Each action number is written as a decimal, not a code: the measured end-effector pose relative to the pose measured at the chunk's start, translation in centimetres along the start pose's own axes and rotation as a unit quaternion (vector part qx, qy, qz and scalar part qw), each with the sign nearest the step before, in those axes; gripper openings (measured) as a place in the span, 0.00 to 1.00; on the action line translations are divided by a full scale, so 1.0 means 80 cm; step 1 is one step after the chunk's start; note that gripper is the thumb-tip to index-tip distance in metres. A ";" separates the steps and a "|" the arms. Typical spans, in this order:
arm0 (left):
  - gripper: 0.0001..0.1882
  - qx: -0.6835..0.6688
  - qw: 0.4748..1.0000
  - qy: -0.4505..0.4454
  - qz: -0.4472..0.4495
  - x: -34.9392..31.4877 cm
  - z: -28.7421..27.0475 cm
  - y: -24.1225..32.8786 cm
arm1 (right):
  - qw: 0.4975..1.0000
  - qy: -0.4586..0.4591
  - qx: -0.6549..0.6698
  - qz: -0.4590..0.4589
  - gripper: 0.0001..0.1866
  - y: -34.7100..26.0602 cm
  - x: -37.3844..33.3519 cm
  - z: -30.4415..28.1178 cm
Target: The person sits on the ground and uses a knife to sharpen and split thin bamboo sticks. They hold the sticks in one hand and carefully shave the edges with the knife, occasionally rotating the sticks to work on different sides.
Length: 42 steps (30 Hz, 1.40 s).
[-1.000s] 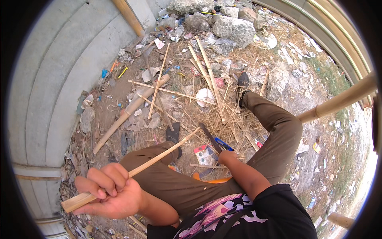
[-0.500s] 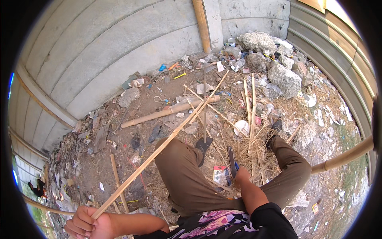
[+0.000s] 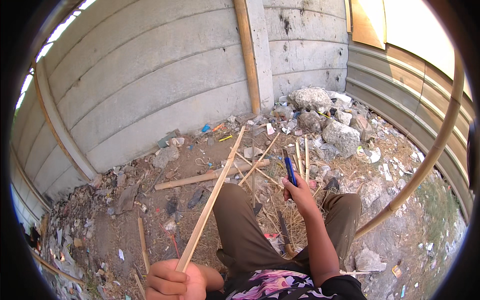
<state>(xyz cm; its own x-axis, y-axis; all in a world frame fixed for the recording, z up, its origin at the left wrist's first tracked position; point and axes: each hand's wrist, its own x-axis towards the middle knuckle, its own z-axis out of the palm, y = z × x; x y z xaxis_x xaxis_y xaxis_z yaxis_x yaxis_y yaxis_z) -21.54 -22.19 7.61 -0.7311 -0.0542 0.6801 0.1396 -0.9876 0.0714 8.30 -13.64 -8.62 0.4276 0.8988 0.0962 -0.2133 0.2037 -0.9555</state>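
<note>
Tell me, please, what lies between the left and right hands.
In the head view, between left hand and right hand lie the brown-trousered left leg and straw-strewn ground.

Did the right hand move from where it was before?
Yes. The right hand, holding a blue-handled cutter, has moved forward: it appears closer to the foot of the upright brown pole by the concrete wall.
</note>
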 end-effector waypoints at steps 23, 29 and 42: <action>0.30 -0.030 0.441 -0.684 -0.581 -0.109 0.010 -0.147 | 0.972 0.192 -0.088 -0.107 0.17 -0.022 0.018 -0.007; 0.45 0.059 0.436 -0.784 -0.437 -0.192 -0.012 -0.130 | 0.971 0.137 -0.112 -0.160 0.16 -0.010 -0.068 0.000; 0.15 -0.179 0.175 -0.419 -0.873 -0.220 -0.031 -0.107 | 0.916 0.031 -0.372 -0.150 0.15 -0.044 -0.160 -0.046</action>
<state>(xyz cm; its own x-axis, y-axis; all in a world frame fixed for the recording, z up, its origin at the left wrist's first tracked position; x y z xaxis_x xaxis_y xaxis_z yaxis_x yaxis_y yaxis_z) -11.54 -13.13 -6.80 0.9246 0.2681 -0.2708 0.0320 0.6536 0.7562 6.80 -27.27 -7.53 0.4227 0.8175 0.3911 0.5686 0.0968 -0.8169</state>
